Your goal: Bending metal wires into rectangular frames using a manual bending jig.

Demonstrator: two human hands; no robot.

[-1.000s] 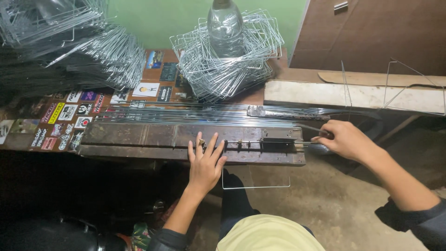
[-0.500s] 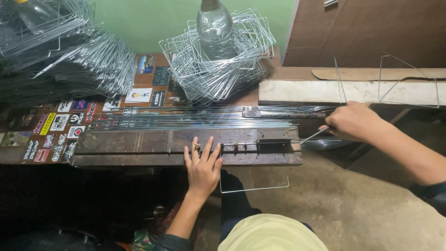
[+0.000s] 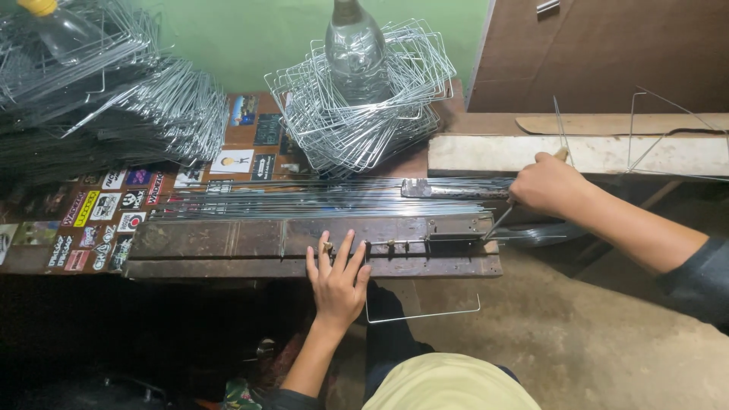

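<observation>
Head view: we record a long dark wooden bending jig with metal pins [image 3: 304, 247] lying across the sticker-covered workbench [image 3: 45, 243], and we place everything else relative to it. Behind the jig, touching its far edge, lies a bundle of straight bright steel wires [image 3: 319, 199]. Further behind stands a stack of bent rectangular wire frames [image 3: 357, 114] ringed around a clear plastic bottle [image 3: 355, 49]; we cannot tell whether the bottle holds anything. Behind and to the left sits a larger heap of bent wire [image 3: 144, 99].

Our left hand [image 3: 338, 277] rests flat, fingers spread wide, on the jig's near edge. Our right hand [image 3: 548, 184] is closed around a thin lever handle [image 3: 501, 222] at the jig's right end. One bent wire [image 3: 422, 313] hangs below the jig's near edge.

We judge a bend to be in progress; the next move calls for steady downward pressure from the left hand.
</observation>
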